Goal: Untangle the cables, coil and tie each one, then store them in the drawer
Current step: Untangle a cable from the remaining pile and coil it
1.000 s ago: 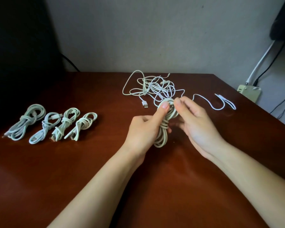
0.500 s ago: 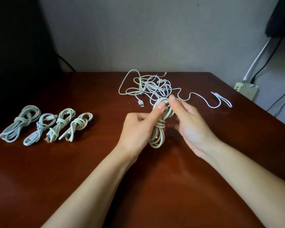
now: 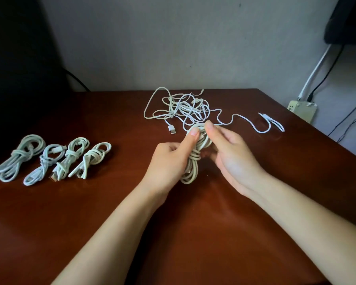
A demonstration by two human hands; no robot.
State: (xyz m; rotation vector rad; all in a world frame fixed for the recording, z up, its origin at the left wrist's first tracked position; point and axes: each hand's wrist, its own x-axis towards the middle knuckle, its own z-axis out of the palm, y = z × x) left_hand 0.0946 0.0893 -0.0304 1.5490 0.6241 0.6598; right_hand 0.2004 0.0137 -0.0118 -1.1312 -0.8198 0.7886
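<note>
Above the middle of the brown table [image 3: 90,223] I hold a coiled white cable [image 3: 191,167], wrapped round its waist. My left hand [image 3: 169,159] grips the coil, its thumb pressed on the top loop. My right hand [image 3: 232,157] pinches the same top loop from the other side. Behind them lies a tangle of white cables [image 3: 185,109] with a USB plug [image 3: 172,129] sticking out. One strand [image 3: 255,128] trails off to the right. At the left, several tied coils [image 3: 56,159] lie in a row.
A dark object [image 3: 12,68] stands at the back left against the wall. Off the table's right edge a power strip [image 3: 302,109] hangs on the wall with cords running up from it. No drawer is in view.
Both hands have stayed on the coil with the same grip. The view has shifted slightly; the coil and the cables on the table have not visibly moved.
</note>
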